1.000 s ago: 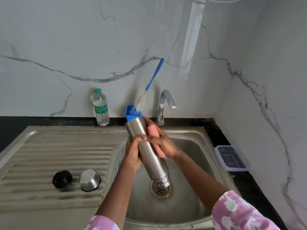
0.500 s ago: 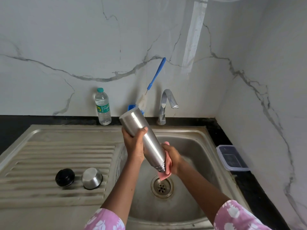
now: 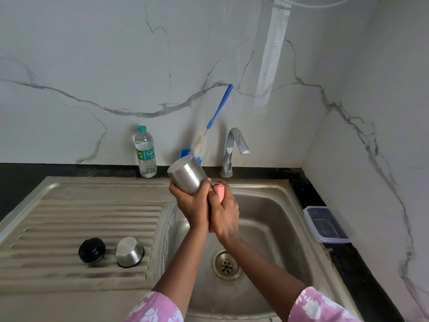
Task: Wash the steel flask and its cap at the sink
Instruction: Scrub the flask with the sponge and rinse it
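Here we scrub the flask (image 3: 187,174) over the sink (image 3: 274,201), left hand (image 3: 192,201) clamped on it, right hand (image 3: 224,213) closed round the pink sponge (image 3: 219,191); rinsing likely comes next.

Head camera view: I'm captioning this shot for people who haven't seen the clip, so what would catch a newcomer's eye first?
First, the steel flask, held base-up over the sink basin by the left hand, with the right hand pressing a pink sponge against it. Next, the black stopper and steel cap lying side by side on the ribbed drainboard. Behind the flask, a blue bottle brush leans on the marble wall.
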